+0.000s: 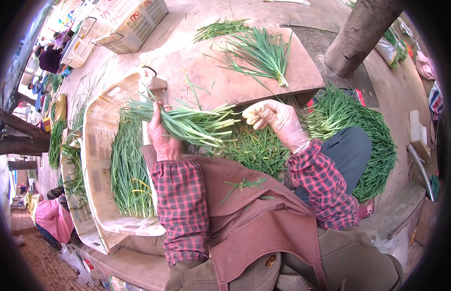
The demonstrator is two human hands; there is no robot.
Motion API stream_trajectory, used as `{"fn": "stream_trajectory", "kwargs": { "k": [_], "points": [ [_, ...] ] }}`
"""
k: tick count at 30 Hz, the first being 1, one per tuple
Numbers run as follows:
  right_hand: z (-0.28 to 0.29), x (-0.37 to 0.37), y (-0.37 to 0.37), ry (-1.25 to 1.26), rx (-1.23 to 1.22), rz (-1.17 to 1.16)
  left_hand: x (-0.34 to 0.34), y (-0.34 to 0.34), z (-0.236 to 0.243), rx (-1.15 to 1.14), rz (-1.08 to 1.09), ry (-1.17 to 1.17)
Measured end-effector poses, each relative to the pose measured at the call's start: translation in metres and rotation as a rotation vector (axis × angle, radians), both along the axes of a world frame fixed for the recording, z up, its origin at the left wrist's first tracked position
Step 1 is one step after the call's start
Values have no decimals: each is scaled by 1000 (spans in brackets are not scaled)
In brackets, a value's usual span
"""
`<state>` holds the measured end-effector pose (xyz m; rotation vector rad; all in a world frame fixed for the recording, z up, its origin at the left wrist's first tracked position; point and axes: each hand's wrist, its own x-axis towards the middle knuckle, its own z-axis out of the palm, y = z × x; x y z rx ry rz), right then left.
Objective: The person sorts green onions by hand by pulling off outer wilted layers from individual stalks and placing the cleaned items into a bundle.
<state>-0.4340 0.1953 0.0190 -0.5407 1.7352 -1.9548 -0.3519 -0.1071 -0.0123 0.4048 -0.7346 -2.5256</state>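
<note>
My left hand (pixel 161 133) is closed around a loose bunch of green chives (pixel 199 123), their pale stem ends pointing right. Just beyond those ends is my right hand (pixel 279 121), in a thin whitish glove, its fingers curled into a pinch. A thin strand seems to show at its fingertips, too small to make out. Beneath both hands lies a pile of loose chive scraps (pixel 257 150), some yellowed. To my left, a white plastic crate (pixel 97 140) holds long chives (pixel 131 167) laid lengthwise. A few cut bits (pixel 245 184) rest on my brown apron (pixel 254 213).
In front stands a low table (pixel 201 80) with a fanned bunch of chives (pixel 267 56) on it. A large chive heap (pixel 356 131) lies by my right knee. Beyond it rises a thick post (pixel 356 39). More crates (pixel 123 24) stand far left; a person in pink (pixel 55 218) is at left.
</note>
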Motion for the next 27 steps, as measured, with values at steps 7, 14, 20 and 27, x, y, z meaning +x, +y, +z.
{"fn": "stream_trajectory", "kwargs": {
  "k": [7, 14, 20, 27],
  "points": [
    [18, 11, -37, -67, -90, -49, 0, 1, -2, -4, 1, 16],
    [8, 36, -9, -134, -49, 9, 0, 0, 1, -4, 121, -136],
    [12, 42, -60, -147, 108, 113, -6, 0, -6, -96, 237, -174],
    [-13, 20, -33, -269, -62, -171, -5, -15, -25, -7, 316, -200]
  ]
}}
